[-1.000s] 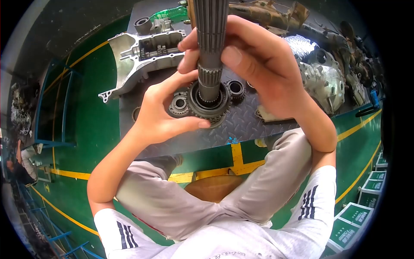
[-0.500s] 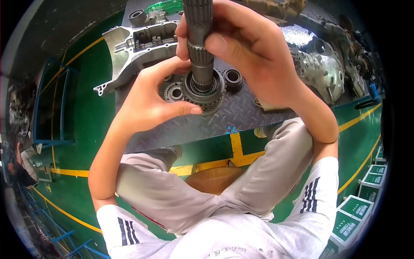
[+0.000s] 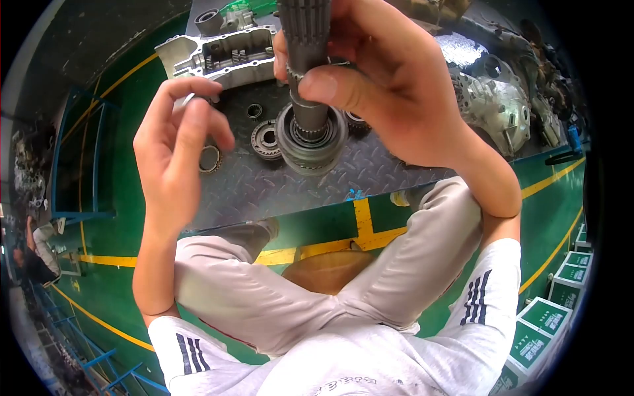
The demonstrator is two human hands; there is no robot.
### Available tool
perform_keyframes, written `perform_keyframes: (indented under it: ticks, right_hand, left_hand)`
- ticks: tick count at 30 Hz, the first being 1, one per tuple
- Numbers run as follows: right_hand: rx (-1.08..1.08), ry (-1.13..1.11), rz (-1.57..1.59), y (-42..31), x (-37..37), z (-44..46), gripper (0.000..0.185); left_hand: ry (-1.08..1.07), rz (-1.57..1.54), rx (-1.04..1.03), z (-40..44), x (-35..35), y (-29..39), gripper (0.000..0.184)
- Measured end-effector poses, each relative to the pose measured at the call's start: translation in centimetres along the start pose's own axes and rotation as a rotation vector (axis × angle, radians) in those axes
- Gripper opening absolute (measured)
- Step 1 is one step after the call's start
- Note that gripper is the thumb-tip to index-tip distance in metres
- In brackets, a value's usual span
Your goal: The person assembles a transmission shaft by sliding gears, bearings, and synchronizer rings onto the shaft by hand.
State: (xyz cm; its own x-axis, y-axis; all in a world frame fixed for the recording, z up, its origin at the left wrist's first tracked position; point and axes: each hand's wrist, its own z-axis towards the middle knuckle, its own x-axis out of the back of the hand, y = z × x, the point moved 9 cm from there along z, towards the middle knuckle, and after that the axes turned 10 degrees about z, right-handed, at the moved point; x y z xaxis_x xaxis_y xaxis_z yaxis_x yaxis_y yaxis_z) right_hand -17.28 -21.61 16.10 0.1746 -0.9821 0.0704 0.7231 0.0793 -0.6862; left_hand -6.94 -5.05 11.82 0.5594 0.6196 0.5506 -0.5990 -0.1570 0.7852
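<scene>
In the head view my right hand (image 3: 396, 92) is wrapped round a splined shaft (image 3: 305, 33), which it holds upright. Low on the shaft sits a ring-shaped gear and bearing assembly (image 3: 312, 158). My left hand (image 3: 175, 142) is off the shaft, to its left, with thumb and curled fingers drawn together. A small bright sliver shows at the thumb tip, too small to name. Below and beside that hand a ring (image 3: 211, 159) lies on the metal plate. A toothed gear (image 3: 266, 140) and a small bearing ring (image 3: 254, 111) lie between it and the shaft.
An open cast housing (image 3: 228, 56) lies at the back left of the tread-plate bench (image 3: 244, 191). Another large casing (image 3: 495, 112) stands on the right. Green boxes (image 3: 541, 330) are stacked on the floor at right. Further left, a person (image 3: 41, 254) is partly visible.
My left hand has let go of the gear assembly and moved left, its fingers curling in. The right hand still grips the shaft, which has shifted only slightly.
</scene>
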Motion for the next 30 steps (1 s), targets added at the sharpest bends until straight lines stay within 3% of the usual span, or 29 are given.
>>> perform_keyframes:
  ticks: [2,5,7,8,11,14,15,16,18,19,23,25,27,28,29,30]
  right_hand:
    - [0.008,0.008,0.053,0.1,0.0,0.1,0.041]
    - [-0.072,0.071,-0.005,0.2,0.7,-0.3,0.041]
    - [-0.124,0.095,0.078,0.9,0.9,-0.4,0.040]
    - [-0.127,0.101,0.100,1.0,0.9,-0.3,0.040]
    - [-0.110,0.107,0.206,1.0,0.9,-0.2,0.040]
    - [-0.105,0.072,0.155,0.0,1.0,-0.2,0.044]
    - [-0.111,0.059,0.116,0.2,0.9,-0.1,0.045]
    - [-0.117,0.046,0.078,0.4,0.7,-0.1,0.047]
    - [-0.073,0.055,0.198,1.2,0.7,-0.1,0.050]
    - [-0.058,0.056,0.240,1.3,0.6,-0.1,0.052]
    - [-0.076,0.130,0.198,0.7,0.7,-0.1,0.063]
    - [-0.097,0.116,0.233,0.6,1.0,0.0,0.070]
    - [-0.104,0.103,0.239,0.5,1.0,0.0,0.075]
    - [-0.102,0.101,0.242,0.5,0.7,0.0,0.076]
    - [-0.100,0.099,0.246,0.6,0.3,0.0,0.077]
    - [-0.110,0.125,0.263,0.6,0.3,0.1,0.077]
  left_hand:
    - [0.157,-0.030,-0.083,0.6,0.9,-0.1,0.032]
    - [-0.029,-0.119,-0.117,1.6,-1.7,-1.0,0.060]
    - [-0.201,-0.369,-0.033,1.5,-4.9,-1.4,0.077]
    - [-0.348,-0.402,-0.037,1.3,-6.5,-0.7,0.100]
    - [-0.375,-0.404,0.002,0.7,-6.9,-0.9,0.098]
    - [-0.207,-0.209,-0.094,1.6,-3.2,-1.4,0.082]
    - [-0.215,-0.332,0.014,1.2,-2.3,-3.1,0.077]
    - [-0.327,-0.550,-0.043,1.3,-2.1,-3.2,0.075]
    - [-0.216,-0.530,-0.081,1.4,-1.5,-3.7,0.070]
    - [0.004,-0.290,-0.061,1.5,-1.4,-2.9,0.066]
    - [-0.199,-0.547,-0.102,1.5,-5.9,-0.3,0.084]
    - [-0.215,-0.609,-0.024,1.2,-5.5,-0.7,0.088]
    - [-0.221,-0.261,-0.109,1.3,-3.2,-0.5,0.091]
    - [-0.142,-0.425,0.072,0.9,-2.1,-1.1,0.087]
    - [-0.363,-0.864,0.044,0.3,-1.6,-2.6,0.083]
    - [-0.214,-0.637,0.078,0.2,-0.5,-3.0,0.074]
